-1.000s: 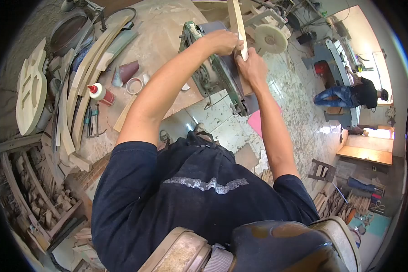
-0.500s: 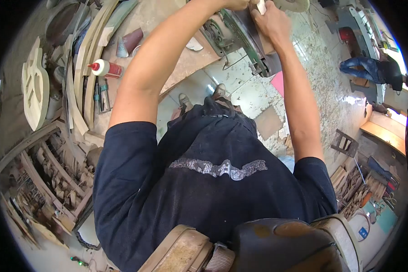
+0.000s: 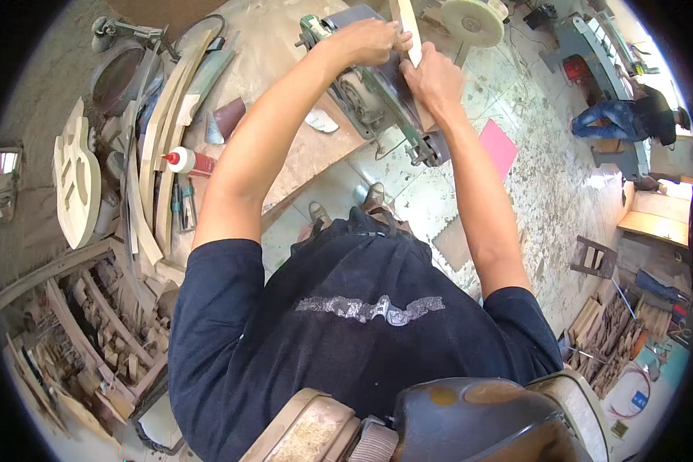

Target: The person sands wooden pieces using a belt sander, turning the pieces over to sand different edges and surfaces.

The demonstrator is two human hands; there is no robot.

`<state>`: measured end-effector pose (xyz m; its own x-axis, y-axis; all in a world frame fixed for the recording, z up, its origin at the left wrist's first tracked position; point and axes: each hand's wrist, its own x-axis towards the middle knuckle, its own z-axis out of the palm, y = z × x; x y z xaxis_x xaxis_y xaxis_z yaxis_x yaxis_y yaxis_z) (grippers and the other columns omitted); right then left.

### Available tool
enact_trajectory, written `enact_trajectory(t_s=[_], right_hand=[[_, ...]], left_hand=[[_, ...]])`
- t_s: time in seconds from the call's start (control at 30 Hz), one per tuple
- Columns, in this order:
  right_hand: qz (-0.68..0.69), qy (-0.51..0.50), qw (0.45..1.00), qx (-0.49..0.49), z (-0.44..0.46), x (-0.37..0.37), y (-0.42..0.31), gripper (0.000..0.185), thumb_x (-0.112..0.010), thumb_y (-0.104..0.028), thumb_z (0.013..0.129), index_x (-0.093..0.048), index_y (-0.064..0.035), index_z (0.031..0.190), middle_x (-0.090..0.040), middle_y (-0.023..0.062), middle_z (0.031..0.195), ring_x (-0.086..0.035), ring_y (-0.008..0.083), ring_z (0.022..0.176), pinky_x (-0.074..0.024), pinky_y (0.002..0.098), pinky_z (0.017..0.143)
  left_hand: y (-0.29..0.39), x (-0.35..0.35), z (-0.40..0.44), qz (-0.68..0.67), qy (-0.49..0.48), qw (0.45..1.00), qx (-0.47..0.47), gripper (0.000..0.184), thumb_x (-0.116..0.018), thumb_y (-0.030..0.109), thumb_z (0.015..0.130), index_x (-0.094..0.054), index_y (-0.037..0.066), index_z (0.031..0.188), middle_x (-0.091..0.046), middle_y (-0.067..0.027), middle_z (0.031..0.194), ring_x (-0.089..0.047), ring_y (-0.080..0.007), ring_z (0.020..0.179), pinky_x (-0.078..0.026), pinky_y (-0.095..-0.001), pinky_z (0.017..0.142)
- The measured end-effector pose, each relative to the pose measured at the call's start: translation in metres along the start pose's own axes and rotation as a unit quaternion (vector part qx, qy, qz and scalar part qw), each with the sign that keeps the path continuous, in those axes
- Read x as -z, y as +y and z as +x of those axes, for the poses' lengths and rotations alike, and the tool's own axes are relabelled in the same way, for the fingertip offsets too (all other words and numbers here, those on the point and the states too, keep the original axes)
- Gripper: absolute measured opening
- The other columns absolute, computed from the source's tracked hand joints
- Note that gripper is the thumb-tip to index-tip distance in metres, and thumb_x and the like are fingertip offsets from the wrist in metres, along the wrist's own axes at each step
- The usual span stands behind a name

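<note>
A pale, narrow piece of wood (image 3: 406,29) stands across a green belt sander (image 3: 385,108) at the top of the head view. My right hand (image 3: 436,77) is closed around the wood's near end. Curled at its left side, my left hand (image 3: 371,41) pinches the wood's edge with the fingertips, though the contact is partly covered by the fingers. The sander's dark belt runs beneath and between both hands, and a wooden board lies along its right side by my right wrist.
On the workbench (image 3: 300,165) at left are a red-capped glue bottle (image 3: 191,162), curved wooden strips (image 3: 162,131) and a sandpaper roll (image 3: 228,119). A round sanding disc (image 3: 472,21) stands beyond the sander. A pink sheet (image 3: 499,148) lies on the dusty floor. Another person (image 3: 631,117) is at far right.
The view has tilted upward, so both hands, the wood and the sander appear lower and more fully. Both hands stay at the wood.
</note>
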<state>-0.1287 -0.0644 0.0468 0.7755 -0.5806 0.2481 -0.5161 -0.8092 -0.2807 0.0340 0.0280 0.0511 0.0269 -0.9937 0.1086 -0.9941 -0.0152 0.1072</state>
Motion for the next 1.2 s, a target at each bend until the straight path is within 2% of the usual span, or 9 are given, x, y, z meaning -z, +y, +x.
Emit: enact_trajectory(t_s=[0.03, 0.07, 0.67, 1.17, 1.2], right_hand=[[-0.002, -0.001, 1.0, 0.002, 0.0, -0.001, 0.001, 0.04, -0.069, -0.035, 0.082, -0.064, -0.0002, 0.101, -0.074, 0.0258, 0.09, -0.072, 0.0453, 0.085, -0.0567, 0.0551, 0.079], [-0.01, 0.005, 1.0, 0.006, 0.003, -0.007, 0.004, 0.041, -0.069, -0.036, 0.081, -0.064, -0.0008, 0.101, -0.074, 0.0252, 0.089, -0.073, 0.0445, 0.083, -0.0572, 0.0544, 0.077], [-0.011, -0.009, 1.0, -0.007, 0.011, -0.005, 0.005, 0.044, -0.07, -0.039, 0.081, -0.064, -0.0007, 0.101, -0.074, 0.0244, 0.091, -0.073, 0.044, 0.086, -0.0574, 0.0538, 0.079], [0.001, 0.001, 1.0, 0.004, 0.013, -0.006, 0.005, 0.041, -0.068, -0.037, 0.083, -0.064, -0.0009, 0.101, -0.073, 0.0255, 0.087, -0.072, 0.0453, 0.084, -0.0563, 0.0554, 0.078], [0.001, 0.002, 1.0, 0.003, 0.015, -0.006, 0.003, 0.041, -0.068, -0.037, 0.083, -0.064, -0.0008, 0.101, -0.073, 0.0254, 0.087, -0.072, 0.0454, 0.084, -0.0563, 0.0554, 0.078]], left_hand=[[0.003, 0.006, -0.003, -0.008, -0.013, 1.0, 0.012, 0.063, -0.047, -0.002, 0.078, -0.067, 0.014, 0.134, -0.058, -0.0046, 0.149, -0.054, -0.0349, 0.137, -0.051, -0.0459, 0.106], [0.004, 0.008, -0.004, -0.013, -0.011, 1.0, 0.012, 0.068, -0.046, -0.003, 0.075, -0.067, 0.016, 0.136, -0.056, -0.0027, 0.151, -0.049, -0.0322, 0.141, -0.049, -0.046, 0.109], [0.001, 0.007, 0.008, -0.01, -0.027, 0.999, 0.028, 0.068, -0.044, -0.006, 0.078, -0.065, 0.015, 0.139, -0.056, -0.0042, 0.15, -0.047, -0.0326, 0.143, -0.047, -0.0457, 0.112], [-0.003, 0.006, 0.009, 0.022, -0.028, 0.999, 0.011, 0.062, -0.047, -0.002, 0.079, -0.066, 0.013, 0.136, -0.056, -0.0039, 0.15, -0.05, -0.0333, 0.14, -0.052, -0.0468, 0.104], [-0.009, 0.002, 0.01, 0.023, 0.002, 1.0, -0.007, 0.058, -0.048, 0.0, 0.081, -0.066, 0.013, 0.135, -0.06, -0.0097, 0.138, -0.057, -0.0343, 0.125, -0.054, -0.0466, 0.099]])
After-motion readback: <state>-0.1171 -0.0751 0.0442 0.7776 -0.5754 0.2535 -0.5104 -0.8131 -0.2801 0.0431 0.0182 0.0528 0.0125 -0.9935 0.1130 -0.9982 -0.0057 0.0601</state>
